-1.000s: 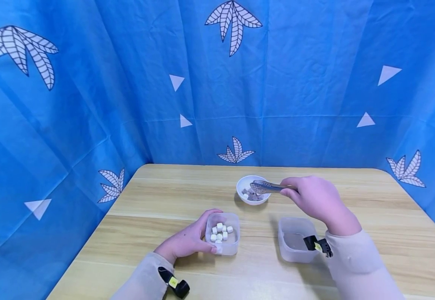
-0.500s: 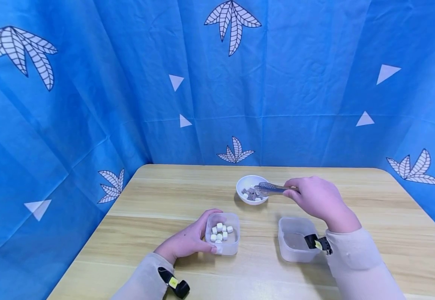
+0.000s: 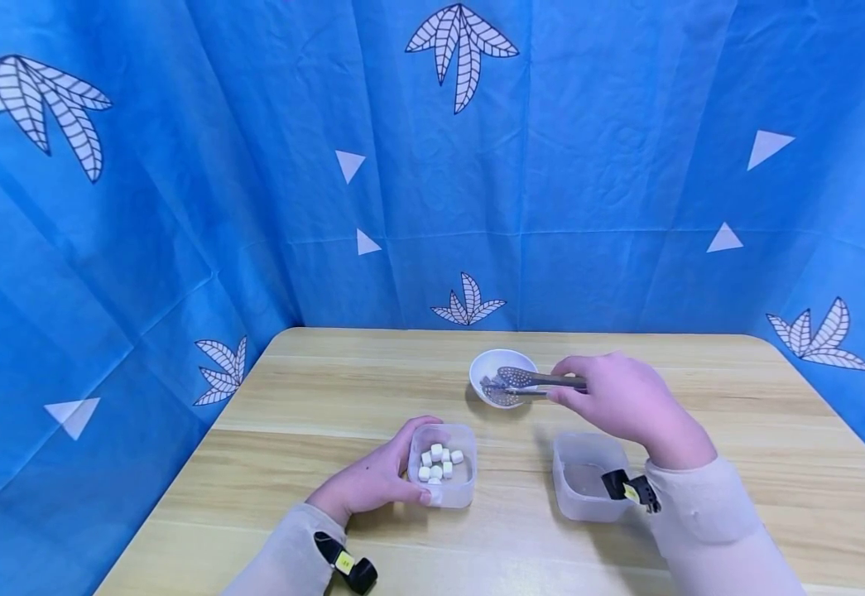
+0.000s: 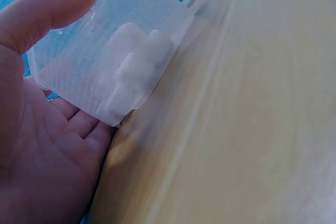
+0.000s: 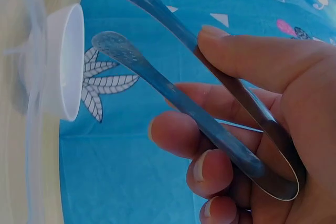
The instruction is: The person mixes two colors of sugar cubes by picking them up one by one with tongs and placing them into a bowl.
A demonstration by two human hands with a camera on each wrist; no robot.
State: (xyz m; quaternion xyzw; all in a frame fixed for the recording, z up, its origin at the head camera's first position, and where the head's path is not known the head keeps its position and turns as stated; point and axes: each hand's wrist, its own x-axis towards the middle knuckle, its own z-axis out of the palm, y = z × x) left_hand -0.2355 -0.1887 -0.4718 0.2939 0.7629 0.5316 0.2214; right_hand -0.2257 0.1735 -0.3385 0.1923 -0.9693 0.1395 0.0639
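Note:
My left hand (image 3: 372, 482) grips a clear plastic container (image 3: 463, 497), thumb on its near side and fingers round the far side. Several small white cubes (image 3: 436, 453) lie inside it; the left wrist view shows them blurred through the wall. My right hand (image 3: 629, 406) holds metal tongs (image 5: 181, 102) between thumb and fingers. Their two perforated tips are spread apart over a white bowl (image 3: 484, 362), with nothing between them in the right wrist view. Small greyish cubes (image 3: 487, 384) show in the bowl, partly hidden under the tips.
A second clear plastic container (image 3: 584, 503) stands below my right forearm, its right side overlapped by the wrist camera (image 3: 629, 488). The wooden table (image 3: 372, 364) ends at a blue patterned curtain (image 3: 588, 273) behind and to the left.
The tongs, nearly closed half a second ago, are now spread, with one tip lower and further left over the bowl. My left hand and its container have not moved.

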